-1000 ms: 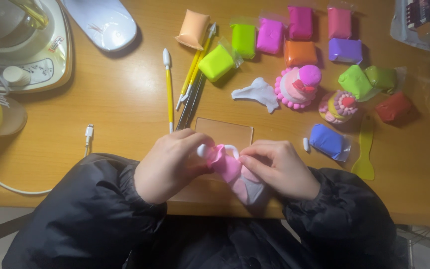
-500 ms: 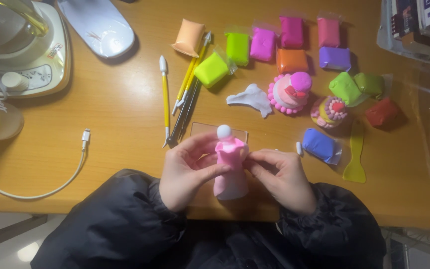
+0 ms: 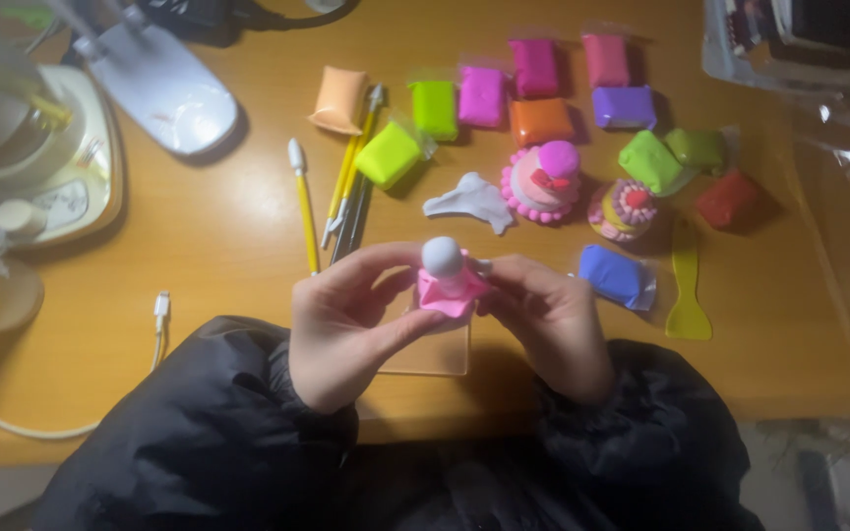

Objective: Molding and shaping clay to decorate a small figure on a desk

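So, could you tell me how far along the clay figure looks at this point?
Done: a pink cake and a smaller cake stand finished. In hand: the left hand and right hand pinch a pink figure with a white ball head. Left: it shows no arms or face; most clay packets look sealed.

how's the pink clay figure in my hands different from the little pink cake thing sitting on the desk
The pink clay figure is held up between the left hand and the right hand; the pink cake sits untouched on the desk. The figure carries a plain white ball on top; the cake has a magenta dome with a red bit on its front. The cake's base has a scalloped rim, the figure's looks smooth. Both look like modelled pink clay.
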